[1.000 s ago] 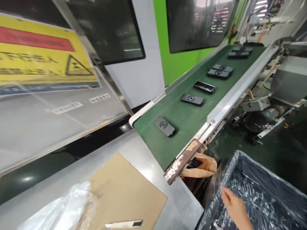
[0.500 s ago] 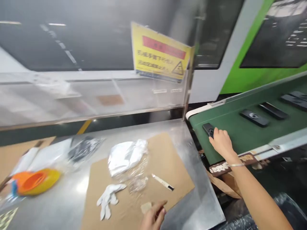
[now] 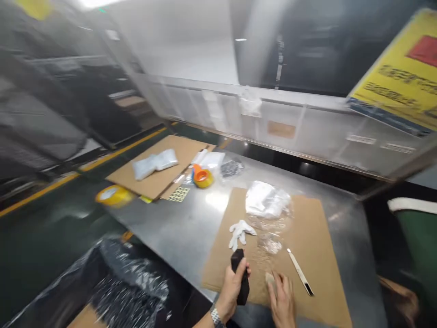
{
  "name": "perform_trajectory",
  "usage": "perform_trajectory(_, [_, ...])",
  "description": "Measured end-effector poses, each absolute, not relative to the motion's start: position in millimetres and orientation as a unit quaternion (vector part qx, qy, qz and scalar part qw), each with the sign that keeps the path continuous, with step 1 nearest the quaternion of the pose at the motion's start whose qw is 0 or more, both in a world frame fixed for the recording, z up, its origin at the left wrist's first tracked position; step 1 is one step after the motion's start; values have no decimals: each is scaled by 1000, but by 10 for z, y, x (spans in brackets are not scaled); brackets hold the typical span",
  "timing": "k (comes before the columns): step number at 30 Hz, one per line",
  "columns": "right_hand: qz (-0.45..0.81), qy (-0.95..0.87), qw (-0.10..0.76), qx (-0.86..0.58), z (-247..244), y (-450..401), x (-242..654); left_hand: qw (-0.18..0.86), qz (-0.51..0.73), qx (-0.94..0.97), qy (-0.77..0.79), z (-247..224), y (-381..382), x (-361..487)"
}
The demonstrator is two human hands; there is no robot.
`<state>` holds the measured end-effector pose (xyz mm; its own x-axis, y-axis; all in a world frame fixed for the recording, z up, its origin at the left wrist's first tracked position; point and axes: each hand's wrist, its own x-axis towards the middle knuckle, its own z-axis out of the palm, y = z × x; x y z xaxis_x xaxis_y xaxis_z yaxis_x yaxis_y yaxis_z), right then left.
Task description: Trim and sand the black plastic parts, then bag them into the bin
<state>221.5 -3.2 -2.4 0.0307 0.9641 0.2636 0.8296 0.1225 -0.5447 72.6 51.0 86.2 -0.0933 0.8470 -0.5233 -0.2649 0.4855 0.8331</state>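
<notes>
Head view shows the black part [image 3: 243,294] at bottom centre, already off the green belt [image 3: 416,232] — left hand [image 3: 231,288] closes around it, so both hands are free of the belt. Right hand [image 3: 285,304] touches the beige pad [image 3: 269,277] — whether it pinches, I cannot tell.

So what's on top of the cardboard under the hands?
The cardboard has a glove, plastic, a knife and a small pad on it. The right hand partly covers the pad. What's under the plastic can't be seen clearly.

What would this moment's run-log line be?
left hand: holding black plastic part | right hand: fingers on beige piece | on cardboard sheet: white glove, craft knife
</notes>
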Motion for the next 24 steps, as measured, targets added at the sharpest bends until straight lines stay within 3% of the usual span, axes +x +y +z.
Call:
perform_trajectory(4, [92, -707, 309, -629, -366, 97, 2242, 567, 464, 309, 607, 872, 554, 439])
perform_trajectory(8, [102, -724, 310, -607, -335, 167, 2241, 531, 449, 402, 596, 1002, 578, 287])
perform_trajectory(11, [130, -731, 315, -592, 156, 268, 2209, 521, 419, 470, 576, 1121, 579, 191])
perform_trajectory(14, [207, -751, 345, -524, 998, 390, 2052, 519, 393, 531, 543, 1249, 593, 119])
perform_trajectory(18, [215, -853, 322, -350, 1857, 529, 1793, 533, 363, 605, 467, 1444, 596, 90])
perform_trajectory(24, [250, -834, 304, -386, 1899, 516, 1881, 530, 348, 641, 432, 1686, 479, 28])
